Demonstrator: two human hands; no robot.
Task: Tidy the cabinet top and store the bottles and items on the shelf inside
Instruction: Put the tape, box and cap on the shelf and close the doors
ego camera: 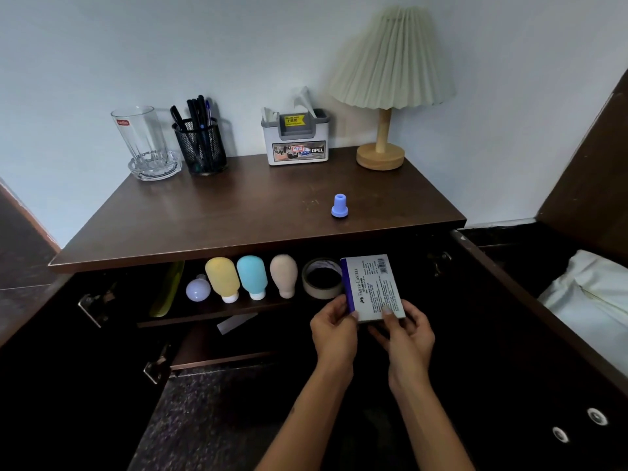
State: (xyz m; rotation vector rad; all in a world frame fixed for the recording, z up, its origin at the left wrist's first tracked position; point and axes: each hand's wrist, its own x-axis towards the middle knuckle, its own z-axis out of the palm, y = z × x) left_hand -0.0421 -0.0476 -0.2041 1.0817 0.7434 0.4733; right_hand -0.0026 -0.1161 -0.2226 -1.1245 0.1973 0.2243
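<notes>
Both hands hold a grey-and-blue stamp pad box (373, 287) in front of the open cabinet, at the right end of the inner shelf (204, 312). My left hand (334, 329) grips its left edge and my right hand (404, 331) its lower right corner. On the shelf stand, left to right, a green item (168, 290), a light bulb (197, 289), a yellow bottle (222, 278), a blue bottle (252, 276), a beige bottle (283, 274) and a tape roll (322, 277). A small blue cap-shaped item (339, 206) stands on the cabinet top (238, 212).
At the back of the top stand a glass in an ashtray (146, 144), a mesh pen holder (200, 144), a white tissue organiser (295, 139) and a lamp (384, 96). Both cabinet doors hang open, the right one (543, 334) beside a white cushion (591, 294).
</notes>
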